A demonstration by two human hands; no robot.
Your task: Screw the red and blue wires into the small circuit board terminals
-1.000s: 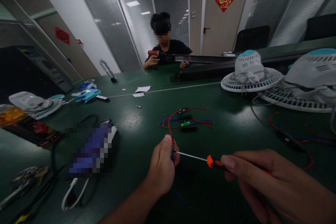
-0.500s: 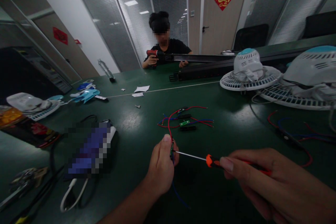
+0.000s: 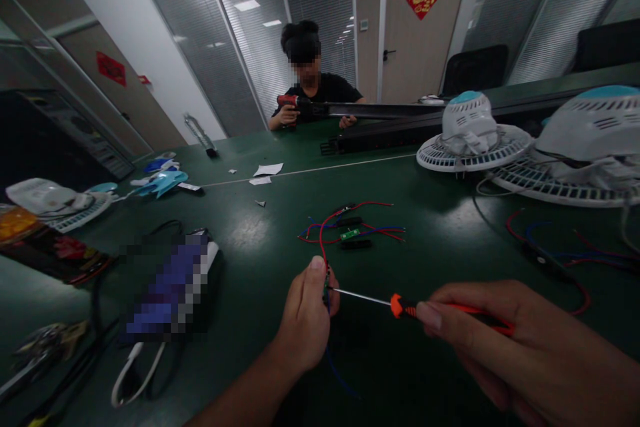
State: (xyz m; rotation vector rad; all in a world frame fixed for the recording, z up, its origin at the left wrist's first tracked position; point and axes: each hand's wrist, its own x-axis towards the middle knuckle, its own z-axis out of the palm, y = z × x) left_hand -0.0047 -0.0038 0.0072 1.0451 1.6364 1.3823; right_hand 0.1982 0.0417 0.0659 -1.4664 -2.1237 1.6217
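My left hand is closed on a small green circuit board, pinched edge-on between thumb and fingers. A red wire rises from the board's top and a blue wire hangs below it. Held in my right hand is a screwdriver with an orange and black handle. Its thin shaft points left, and the tip meets the board at my left fingers; the exact contact spot is too small to make out. Just beyond lie another green board, black casings and red and blue wires.
White fan parts stand at the right, near a wired black switch. On the left are a blurred-out phone-like device, a bottle, keys and cables. Across the green table, another person holds a red drill.
The whole view has shifted very slightly. Both hands keep the same hold, and the screwdriver tip stays at the board; its handle looks turned a little.
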